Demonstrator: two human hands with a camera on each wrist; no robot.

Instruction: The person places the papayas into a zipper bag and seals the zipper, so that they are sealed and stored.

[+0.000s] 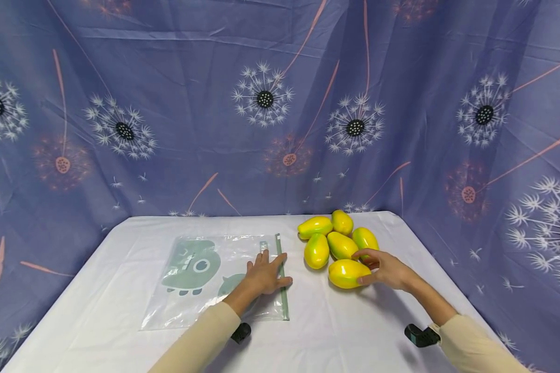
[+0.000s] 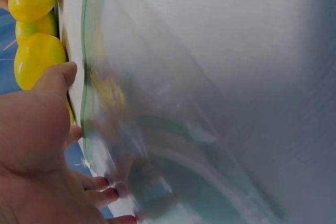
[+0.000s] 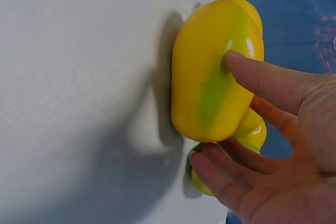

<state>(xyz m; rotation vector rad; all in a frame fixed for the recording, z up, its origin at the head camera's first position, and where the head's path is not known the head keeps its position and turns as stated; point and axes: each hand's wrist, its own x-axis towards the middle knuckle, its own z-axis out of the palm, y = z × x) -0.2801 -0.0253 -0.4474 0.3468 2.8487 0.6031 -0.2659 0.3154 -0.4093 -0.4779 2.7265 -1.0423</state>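
A clear zip bag (image 1: 191, 264) printed with a green cartoon figure lies flat on the table, its green zip edge (image 1: 285, 300) to the right. My left hand (image 1: 263, 277) lies over the bag beside that edge, fingers spread. In the left wrist view the fingertips (image 2: 107, 195) are right at the plastic. To the right, my right hand (image 1: 387, 269) grips the nearest yellow-green mango (image 1: 345, 273). The right wrist view shows the thumb on the front of this mango (image 3: 210, 72), with fingers around its end and far side.
Several more mangoes sit close together behind the gripped one, among them a mango (image 1: 316, 252) nearest the bag and one (image 1: 315, 227) at the back left. A white cloth (image 1: 98, 311) covers the table. A patterned blue curtain (image 1: 191, 103) hangs behind and at both sides.
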